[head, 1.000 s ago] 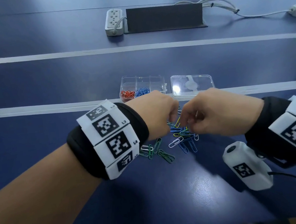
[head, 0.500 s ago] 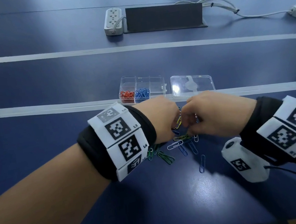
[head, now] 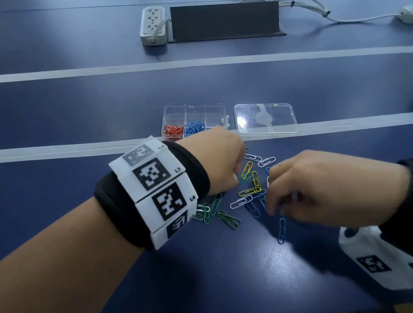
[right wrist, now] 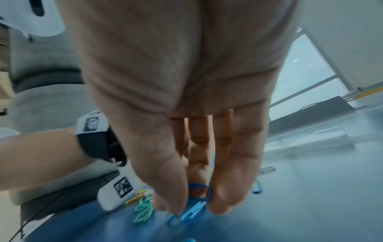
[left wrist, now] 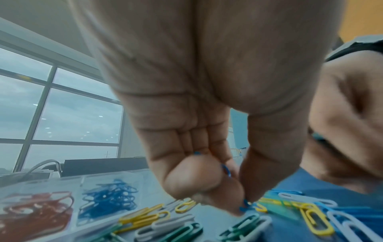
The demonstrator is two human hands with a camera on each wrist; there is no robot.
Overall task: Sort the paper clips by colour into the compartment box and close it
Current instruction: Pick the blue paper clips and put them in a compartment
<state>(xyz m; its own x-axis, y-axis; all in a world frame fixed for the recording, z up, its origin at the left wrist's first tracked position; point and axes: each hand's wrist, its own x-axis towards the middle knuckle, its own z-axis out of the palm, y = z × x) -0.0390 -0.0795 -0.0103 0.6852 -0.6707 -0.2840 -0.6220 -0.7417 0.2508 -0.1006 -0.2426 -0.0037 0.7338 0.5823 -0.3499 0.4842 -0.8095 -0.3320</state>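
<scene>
Loose yellow, white, green and blue paper clips point(head: 248, 190) lie in a pile on the blue table. Behind them stands the clear compartment box point(head: 214, 111), with red clips point(head: 173, 130) in its left cell and blue clips point(head: 194, 127) in the middle one. My left hand point(head: 237, 172) hovers over the pile's left side; in the left wrist view my left hand point(left wrist: 242, 201) pinches blue clips point(left wrist: 225, 170) between thumb and curled fingers. My right hand point(head: 271, 200) reaches down at the pile's right side; in its wrist view my right hand point(right wrist: 192, 208) pinches a blue clip point(right wrist: 200, 190).
The box's clear lid point(head: 265, 119) lies flat to the right of the box. One blue clip point(head: 281, 230) lies apart, nearer to me. A power strip point(head: 153, 25), a black panel point(head: 224, 20) and white cables point(head: 312, 5) sit at the far edge.
The hands were together over the pile and have parted. My right hand has moved right and nearer to me. A blue clip dropped onto the table in front of the pile.
</scene>
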